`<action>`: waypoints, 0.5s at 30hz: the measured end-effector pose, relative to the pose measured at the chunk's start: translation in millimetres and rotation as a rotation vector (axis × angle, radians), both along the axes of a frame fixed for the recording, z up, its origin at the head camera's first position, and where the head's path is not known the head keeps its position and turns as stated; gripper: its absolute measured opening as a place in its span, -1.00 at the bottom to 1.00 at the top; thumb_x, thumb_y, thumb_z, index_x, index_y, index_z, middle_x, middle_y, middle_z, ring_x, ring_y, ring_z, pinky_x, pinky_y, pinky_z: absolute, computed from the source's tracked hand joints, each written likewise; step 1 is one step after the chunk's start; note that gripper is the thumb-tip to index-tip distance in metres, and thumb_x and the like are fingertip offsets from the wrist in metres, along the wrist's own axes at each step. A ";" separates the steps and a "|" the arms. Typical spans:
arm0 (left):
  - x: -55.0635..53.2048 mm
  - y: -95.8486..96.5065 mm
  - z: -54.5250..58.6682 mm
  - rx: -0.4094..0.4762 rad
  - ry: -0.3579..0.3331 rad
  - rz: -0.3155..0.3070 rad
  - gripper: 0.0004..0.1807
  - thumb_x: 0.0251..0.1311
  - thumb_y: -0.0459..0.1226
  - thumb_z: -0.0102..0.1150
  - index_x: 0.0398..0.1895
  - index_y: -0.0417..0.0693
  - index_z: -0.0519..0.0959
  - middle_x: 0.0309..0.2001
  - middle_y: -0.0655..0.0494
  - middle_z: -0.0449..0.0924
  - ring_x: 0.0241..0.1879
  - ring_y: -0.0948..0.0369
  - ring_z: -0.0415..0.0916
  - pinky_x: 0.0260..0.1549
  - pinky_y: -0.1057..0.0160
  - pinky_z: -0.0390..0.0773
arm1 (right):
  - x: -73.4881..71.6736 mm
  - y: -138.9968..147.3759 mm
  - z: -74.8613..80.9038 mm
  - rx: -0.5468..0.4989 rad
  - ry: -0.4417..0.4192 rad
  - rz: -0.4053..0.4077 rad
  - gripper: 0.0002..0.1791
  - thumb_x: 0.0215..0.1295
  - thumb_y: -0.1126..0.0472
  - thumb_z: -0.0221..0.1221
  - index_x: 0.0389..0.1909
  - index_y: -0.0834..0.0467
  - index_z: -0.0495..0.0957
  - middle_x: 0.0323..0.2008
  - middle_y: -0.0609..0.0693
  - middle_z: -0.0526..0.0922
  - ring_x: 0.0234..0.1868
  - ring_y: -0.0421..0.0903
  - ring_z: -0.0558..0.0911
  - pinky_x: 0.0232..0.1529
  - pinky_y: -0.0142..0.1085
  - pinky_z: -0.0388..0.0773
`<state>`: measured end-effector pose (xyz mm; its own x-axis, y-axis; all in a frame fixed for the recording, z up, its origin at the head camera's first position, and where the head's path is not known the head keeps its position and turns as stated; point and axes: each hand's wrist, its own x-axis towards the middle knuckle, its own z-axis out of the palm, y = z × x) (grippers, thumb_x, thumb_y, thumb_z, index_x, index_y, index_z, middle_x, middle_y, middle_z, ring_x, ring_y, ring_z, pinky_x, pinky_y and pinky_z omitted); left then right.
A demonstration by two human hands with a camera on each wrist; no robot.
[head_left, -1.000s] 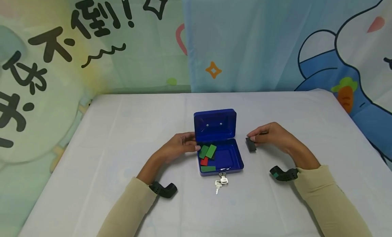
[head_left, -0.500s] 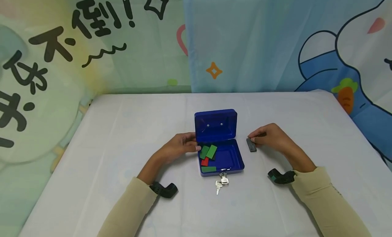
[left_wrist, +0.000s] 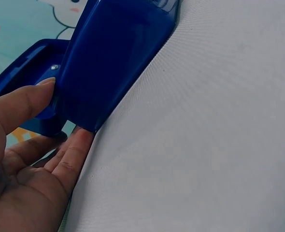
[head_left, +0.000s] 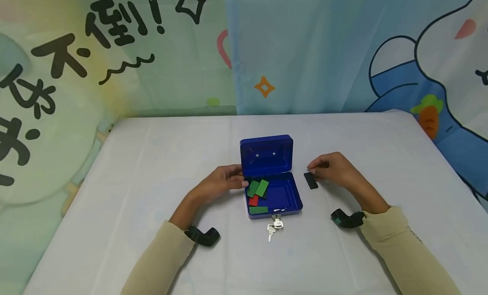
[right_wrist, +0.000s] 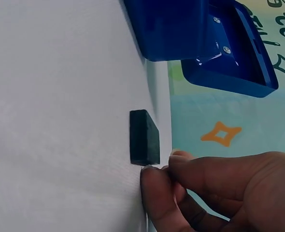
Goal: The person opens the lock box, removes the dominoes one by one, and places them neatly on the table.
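Progress looks partial to us: three green blocks [head_left: 262,188] and a red block [head_left: 253,200] lie in the left half of the blue box [head_left: 283,192], some of them leaning together, while a dark block [head_left: 311,181] appears to rest outside it, on the white tablecloth [head_left: 358,136] to the right. As we judge it, that dark block is the part not yet settled, since it sits apart from the others. We also see the lid [head_left: 267,159] raised at the far side of the box and the keys [head_left: 271,229] at its near side, so nothing is closed up. As for pose, both arms [head_left: 162,257] come in from the near edge, one on each side of the box. The left hand [head_left: 221,181] has a light hold on the box by its far left corner, thumb at the rim and other fingers against the outside. The right hand [head_left: 334,168] reaches in from the right with its fingers curled, thumb and fingertips brought almost together at one end of the dark block. Even in the right wrist view we cannot tell whether those tips pinch the block, merely touch it or stop just beside it.
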<state>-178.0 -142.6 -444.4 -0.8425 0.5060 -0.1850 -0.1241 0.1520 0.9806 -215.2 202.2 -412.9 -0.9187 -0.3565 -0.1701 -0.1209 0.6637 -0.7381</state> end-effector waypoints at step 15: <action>0.4 0.5 -0.1 -0.012 0.005 0.009 -0.32 0.27 -0.31 0.23 0.41 -0.29 0.23 0.23 -0.05 0.46 0.19 0.12 0.44 0.20 0.18 0.38 | 2.1 6.3 19.1 -0.333 -0.161 -0.066 -0.54 0.58 0.25 -0.22 0.19 0.57 0.32 -0.03 0.41 0.54 -0.20 -0.11 0.69 -0.12 -0.32 0.62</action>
